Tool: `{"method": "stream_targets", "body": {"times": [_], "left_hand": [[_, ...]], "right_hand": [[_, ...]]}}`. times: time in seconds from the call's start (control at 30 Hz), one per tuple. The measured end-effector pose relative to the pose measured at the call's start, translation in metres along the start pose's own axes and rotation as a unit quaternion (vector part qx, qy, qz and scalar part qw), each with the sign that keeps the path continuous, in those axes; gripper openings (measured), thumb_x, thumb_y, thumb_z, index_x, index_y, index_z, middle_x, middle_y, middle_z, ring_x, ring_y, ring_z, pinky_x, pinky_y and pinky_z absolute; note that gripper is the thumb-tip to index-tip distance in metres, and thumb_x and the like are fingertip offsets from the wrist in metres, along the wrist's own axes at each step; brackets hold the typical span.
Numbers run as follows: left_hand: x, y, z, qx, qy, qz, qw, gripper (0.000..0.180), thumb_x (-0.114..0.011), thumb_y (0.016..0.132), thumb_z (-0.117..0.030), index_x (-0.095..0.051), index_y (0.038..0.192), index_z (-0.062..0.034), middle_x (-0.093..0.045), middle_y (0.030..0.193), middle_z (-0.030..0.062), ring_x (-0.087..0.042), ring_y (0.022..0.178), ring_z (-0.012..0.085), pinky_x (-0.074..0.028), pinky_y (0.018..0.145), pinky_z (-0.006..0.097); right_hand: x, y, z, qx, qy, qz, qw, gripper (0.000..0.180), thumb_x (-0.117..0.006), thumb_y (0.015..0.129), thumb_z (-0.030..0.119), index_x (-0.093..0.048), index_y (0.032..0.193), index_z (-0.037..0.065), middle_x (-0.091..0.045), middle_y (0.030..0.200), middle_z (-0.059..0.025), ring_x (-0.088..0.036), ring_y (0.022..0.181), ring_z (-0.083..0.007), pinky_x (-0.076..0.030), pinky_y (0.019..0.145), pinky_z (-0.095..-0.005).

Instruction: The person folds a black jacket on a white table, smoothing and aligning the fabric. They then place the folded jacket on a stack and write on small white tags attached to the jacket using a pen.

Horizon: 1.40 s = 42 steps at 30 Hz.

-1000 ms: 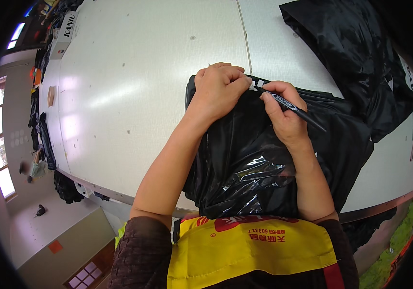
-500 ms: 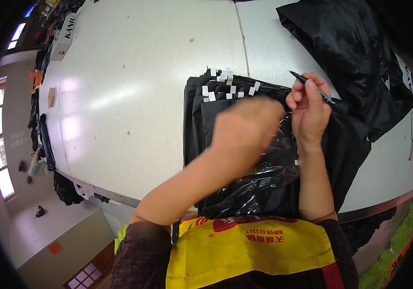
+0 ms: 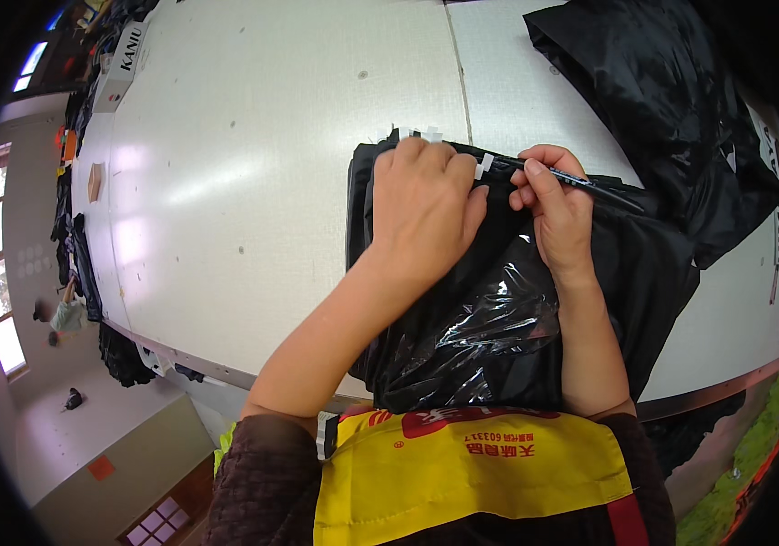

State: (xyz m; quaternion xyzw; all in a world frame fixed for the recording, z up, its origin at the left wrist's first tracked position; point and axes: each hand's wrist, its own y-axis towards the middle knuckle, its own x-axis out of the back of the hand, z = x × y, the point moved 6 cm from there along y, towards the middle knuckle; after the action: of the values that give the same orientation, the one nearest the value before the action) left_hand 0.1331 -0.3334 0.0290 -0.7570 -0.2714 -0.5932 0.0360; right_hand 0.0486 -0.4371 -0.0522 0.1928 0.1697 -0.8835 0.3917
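Fingers of the left hand lie flat and close together on a stack of black fabric pieces; those of the right hand pinch a black pen.

Largest is the white table, with the stack at its near edge and a loose heap of black fabric at the far right. Small white tags line the stack's far edge, just beside the pen tip. A yellow apron shows below.

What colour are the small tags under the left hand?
White small tags, against black fabric; head view.
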Motion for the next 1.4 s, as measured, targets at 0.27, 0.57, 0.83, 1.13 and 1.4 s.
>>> {"method": "stream_targets", "body": {"times": [0.27, 0.57, 0.83, 1.13, 1.4], "left_hand": [[-0.012, 0.015, 0.018, 0.109, -0.031, 0.108, 0.988, 0.025, -0.074, 0.066, -0.022, -0.067, 0.082, -0.0036, -0.061, 0.079, 0.009, -0.054, 0.082, 0.0284, -0.042, 0.075, 0.039], [0.025, -0.035, 0.007, 0.108, 0.016, -0.006, 0.994, 0.029, -0.077, 0.066, -0.016, -0.064, 0.088, -0.0044, -0.058, 0.091, 0.0085, -0.054, 0.084, 0.0285, -0.045, 0.072, 0.037], [0.026, -0.036, 0.021, 0.199, -0.114, 0.014, 0.973, 0.042, -0.078, 0.066, -0.008, -0.059, 0.104, -0.0048, -0.059, 0.084, 0.0058, -0.057, 0.079, 0.0197, -0.047, 0.065, 0.029], [0.025, -0.052, 0.058, 0.443, -0.366, 0.084, 0.814, 0.04, -0.076, 0.073, -0.015, -0.06, 0.103, 0.0059, -0.06, 0.076, 0.0026, -0.052, 0.065, 0.0052, -0.042, 0.058, 0.019], [0.012, -0.053, 0.052, 0.4, -0.459, -0.011, 0.793, 0.015, -0.064, 0.083, -0.008, -0.066, 0.093, 0.0039, -0.066, 0.083, 0.0038, -0.059, 0.075, 0.0073, -0.047, 0.069, 0.02]], "right_hand": [[-0.001, -0.001, 0.001, 0.001, 0.012, 0.007, 1.0, 0.014, -0.057, 0.089, 0.011, -0.056, 0.097, -0.001, -0.059, 0.079, -0.0062, -0.051, 0.064, -0.0067, -0.045, 0.058, -0.0213], [-0.002, -0.001, 0.001, 0.014, -0.007, 0.014, 1.0, 0.013, -0.056, 0.089, 0.009, -0.055, 0.097, -0.001, -0.059, 0.079, -0.0069, -0.051, 0.062, -0.0067, -0.045, 0.058, -0.0206], [-0.017, -0.016, 0.011, 0.11, -0.142, 0.094, 0.979, 0.017, -0.062, 0.084, 0.007, -0.058, 0.098, 0.0, -0.059, 0.08, -0.0033, -0.052, 0.064, -0.0075, -0.043, 0.06, -0.0198], [-0.052, -0.035, 0.046, 0.316, -0.299, 0.171, 0.884, 0.02, -0.066, 0.079, 0.003, -0.058, 0.097, -0.001, -0.062, 0.085, -0.0131, -0.062, 0.072, -0.0227, -0.05, 0.064, -0.0279], [-0.054, -0.035, 0.026, 0.179, -0.217, 0.145, 0.949, 0.019, -0.064, 0.082, 0.006, -0.059, 0.099, 0.0, -0.061, 0.081, -0.0057, -0.055, 0.063, -0.0096, -0.044, 0.058, -0.0219]]}}
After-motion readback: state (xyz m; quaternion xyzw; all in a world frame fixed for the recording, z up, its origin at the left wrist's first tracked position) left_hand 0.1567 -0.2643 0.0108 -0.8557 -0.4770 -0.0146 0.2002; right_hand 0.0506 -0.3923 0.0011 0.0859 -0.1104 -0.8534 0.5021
